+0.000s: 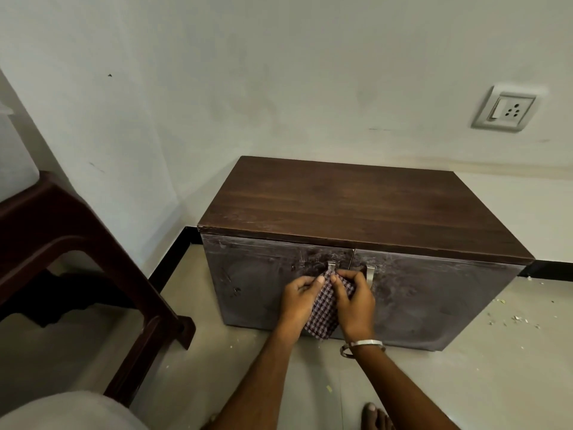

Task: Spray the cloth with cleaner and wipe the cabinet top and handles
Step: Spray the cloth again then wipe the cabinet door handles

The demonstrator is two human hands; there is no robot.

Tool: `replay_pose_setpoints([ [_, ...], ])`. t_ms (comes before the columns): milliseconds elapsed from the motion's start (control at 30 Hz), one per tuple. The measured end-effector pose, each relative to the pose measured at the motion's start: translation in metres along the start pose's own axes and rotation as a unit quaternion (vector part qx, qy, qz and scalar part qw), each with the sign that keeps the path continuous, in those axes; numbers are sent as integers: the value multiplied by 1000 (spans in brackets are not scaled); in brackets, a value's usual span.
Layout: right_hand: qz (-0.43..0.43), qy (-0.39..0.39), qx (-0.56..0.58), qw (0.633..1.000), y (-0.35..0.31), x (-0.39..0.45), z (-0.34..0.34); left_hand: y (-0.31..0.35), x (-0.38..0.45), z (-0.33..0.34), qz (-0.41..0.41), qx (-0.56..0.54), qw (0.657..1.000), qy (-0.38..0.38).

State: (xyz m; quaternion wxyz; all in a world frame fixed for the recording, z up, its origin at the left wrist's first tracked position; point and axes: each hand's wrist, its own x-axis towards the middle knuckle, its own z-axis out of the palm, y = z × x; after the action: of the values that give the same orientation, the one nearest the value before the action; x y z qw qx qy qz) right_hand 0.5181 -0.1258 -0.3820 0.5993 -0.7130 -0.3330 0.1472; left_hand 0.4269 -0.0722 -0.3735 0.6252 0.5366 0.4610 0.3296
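Note:
A low cabinet with a dark wooden top stands on the floor against the wall. Its two dusty doors each carry a metal handle: the left handle and the right handle. A checked cloth is wrapped around the lower part of the left handle. My left hand and my right hand both grip the cloth there, thumbs nearly touching. A silver bangle sits on my right wrist. No spray bottle is in view.
A dark brown plastic chair stands at the left, close to the cabinet. A wall socket is at the upper right. Small debris lies on the floor right of the cabinet. My bare foot shows at the bottom edge.

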Motion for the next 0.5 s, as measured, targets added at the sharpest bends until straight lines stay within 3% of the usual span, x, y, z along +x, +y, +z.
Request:
replay_pose_setpoints([
  [167, 37, -17, -1, 999, 15, -7, -1, -7, 0, -1, 8, 36, 999, 6],
  [500, 4, 63, -1, 998, 1, -3, 8, -1, 6, 0, 37, -3, 999, 28],
])
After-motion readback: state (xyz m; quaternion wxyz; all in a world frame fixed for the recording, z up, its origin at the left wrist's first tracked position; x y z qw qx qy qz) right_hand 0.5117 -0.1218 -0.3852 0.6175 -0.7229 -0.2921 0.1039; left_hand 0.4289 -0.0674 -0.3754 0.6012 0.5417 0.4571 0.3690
